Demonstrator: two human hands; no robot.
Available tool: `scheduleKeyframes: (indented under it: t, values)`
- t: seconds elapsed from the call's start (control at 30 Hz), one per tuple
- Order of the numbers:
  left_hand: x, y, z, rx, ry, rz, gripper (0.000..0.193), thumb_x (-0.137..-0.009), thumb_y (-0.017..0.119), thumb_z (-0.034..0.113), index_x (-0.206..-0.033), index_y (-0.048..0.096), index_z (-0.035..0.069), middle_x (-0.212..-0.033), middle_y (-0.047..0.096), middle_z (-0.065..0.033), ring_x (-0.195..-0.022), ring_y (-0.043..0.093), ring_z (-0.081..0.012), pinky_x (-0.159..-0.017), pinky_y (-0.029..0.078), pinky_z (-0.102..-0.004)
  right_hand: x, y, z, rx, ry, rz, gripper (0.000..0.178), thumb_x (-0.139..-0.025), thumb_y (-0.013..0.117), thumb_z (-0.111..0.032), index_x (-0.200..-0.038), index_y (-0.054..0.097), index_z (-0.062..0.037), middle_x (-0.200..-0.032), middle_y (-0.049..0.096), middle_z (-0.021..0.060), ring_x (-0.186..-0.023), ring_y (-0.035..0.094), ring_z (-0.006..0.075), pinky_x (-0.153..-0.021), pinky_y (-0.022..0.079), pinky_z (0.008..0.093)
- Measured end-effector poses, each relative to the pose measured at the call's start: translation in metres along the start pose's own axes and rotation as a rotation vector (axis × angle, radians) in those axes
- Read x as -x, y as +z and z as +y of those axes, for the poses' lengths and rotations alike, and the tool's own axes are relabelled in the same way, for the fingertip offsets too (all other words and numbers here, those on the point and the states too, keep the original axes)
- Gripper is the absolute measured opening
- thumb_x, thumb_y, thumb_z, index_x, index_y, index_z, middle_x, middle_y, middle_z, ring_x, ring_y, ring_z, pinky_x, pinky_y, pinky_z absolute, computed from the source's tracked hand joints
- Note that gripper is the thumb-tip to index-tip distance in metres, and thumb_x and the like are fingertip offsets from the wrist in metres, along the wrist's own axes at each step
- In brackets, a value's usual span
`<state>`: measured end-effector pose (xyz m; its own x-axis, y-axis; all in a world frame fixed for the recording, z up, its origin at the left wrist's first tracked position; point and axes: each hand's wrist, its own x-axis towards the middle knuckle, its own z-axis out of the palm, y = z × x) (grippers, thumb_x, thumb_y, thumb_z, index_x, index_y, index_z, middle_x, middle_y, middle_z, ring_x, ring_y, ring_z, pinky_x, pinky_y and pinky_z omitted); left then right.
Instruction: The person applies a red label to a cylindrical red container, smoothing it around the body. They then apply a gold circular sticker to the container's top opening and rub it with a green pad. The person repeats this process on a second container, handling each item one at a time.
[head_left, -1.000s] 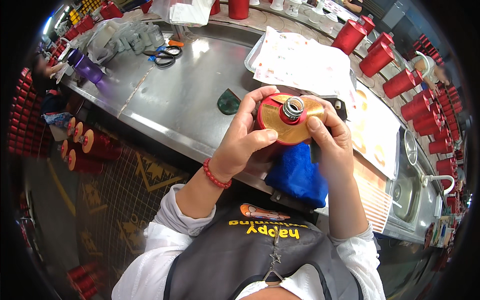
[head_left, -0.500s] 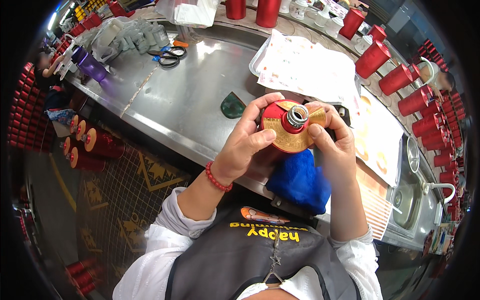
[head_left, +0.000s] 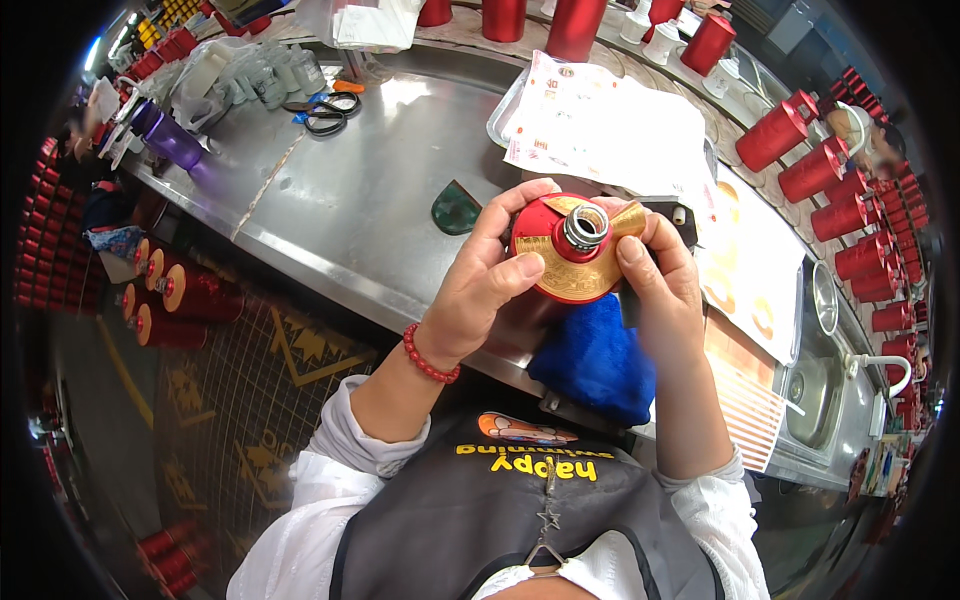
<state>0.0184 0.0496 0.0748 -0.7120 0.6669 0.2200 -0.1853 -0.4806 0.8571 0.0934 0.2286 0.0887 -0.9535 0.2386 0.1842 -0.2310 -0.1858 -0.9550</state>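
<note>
Between my hands is a red bottle [head_left: 536, 214] with an uncapped threaded neck, tilted with its mouth toward me. A gold ring-shaped label [head_left: 578, 275] lies round the shoulder, and its right end stands up off the surface. My left hand [head_left: 478, 290] wraps the bottle's left side, its thumb pressing on the label. That raised end is pinched between thumb and fingers of my right hand [head_left: 662, 275]. Below the right thumb shows the edge of a dark flat piece [head_left: 629, 306], mostly hidden. A blue cloth [head_left: 596, 360] bunches under the bottle at the counter's edge.
On the steel counter [head_left: 350, 190] lie a dark green scraper-like plate [head_left: 456, 208] and scissors [head_left: 327, 114]. A purple bottle [head_left: 168, 137] stands at left. Label sheets [head_left: 610, 130] cover a tray at the back. Red bottles [head_left: 777, 131] line a conveyor behind; a sink [head_left: 812, 400] is at right.
The view has shifted slightly, and bottles on the conveyor have moved along to the right. Both hands keep their hold; the label's raised end sits at a slightly different angle.
</note>
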Motion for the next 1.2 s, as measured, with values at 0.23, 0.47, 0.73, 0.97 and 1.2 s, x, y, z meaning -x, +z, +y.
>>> scheduleKeyframes:
  t: [0.23,0.47,0.73,0.97,1.2]
  values:
    - [-0.0008,-0.0018,-0.0032,-0.035,0.016,-0.009,0.079,-0.089,0.065,0.030,-0.152,0.028,0.000,-0.146,0.045,-0.0139,-0.135,0.046,-0.0227,-0.116,0.032,-0.0374,0.0052,0.0036,-0.0062,-0.091,0.040,-0.034,0.027,-0.104,0.055,-0.022,-0.122,0.058,-0.0019,-0.124,0.059,0.0059,-0.110,0.054,0.0095,-0.092,0.045,0.0243]
    - [-0.0007,0.0004,-0.0003,-0.043,-0.016,0.012,0.082,-0.086,0.068,0.029,-0.152,0.029,0.001,-0.145,0.046,-0.0134,-0.135,0.046,-0.0228,-0.116,0.033,-0.0372,0.0036,-0.0008,-0.0012,0.266,-0.098,-0.052,0.042,-0.089,0.075,-0.022,-0.121,0.058,0.0000,-0.130,0.058,0.0119,-0.121,0.053,0.0187,-0.107,0.038,0.0343]
    - [-0.0011,-0.0024,-0.0007,-0.016,0.007,-0.027,0.072,-0.092,0.062,0.020,-0.152,0.027,-0.001,-0.140,0.046,-0.0136,-0.130,0.047,-0.0192,-0.113,0.035,-0.0335,0.0022,0.0024,-0.0039,0.284,-0.086,-0.043,0.048,-0.088,0.075,-0.022,-0.127,0.057,0.0005,-0.130,0.059,0.0117,-0.121,0.053,0.0185,-0.107,0.038,0.0339]
    - [-0.0022,-0.0015,-0.0026,-0.049,0.002,-0.008,0.075,-0.091,0.060,0.027,-0.152,0.027,-0.001,-0.146,0.046,-0.0141,-0.135,0.046,-0.0225,-0.116,0.032,-0.0370,0.0036,0.0034,-0.0058,0.226,-0.063,-0.029,0.049,-0.088,0.075,-0.021,-0.127,0.056,0.0005,-0.129,0.059,0.0109,-0.121,0.053,0.0184,-0.107,0.039,0.0342]
    - [-0.0015,-0.0008,-0.0039,-0.011,0.049,-0.025,0.068,-0.095,0.057,0.021,-0.152,0.026,-0.001,-0.140,0.047,-0.0145,-0.130,0.047,-0.0192,-0.113,0.035,-0.0339,0.0021,0.0006,-0.0037,0.222,-0.076,-0.062,0.051,-0.088,0.075,-0.022,-0.129,0.055,0.0006,-0.128,0.060,0.0112,-0.122,0.054,0.0188,-0.107,0.039,0.0344]
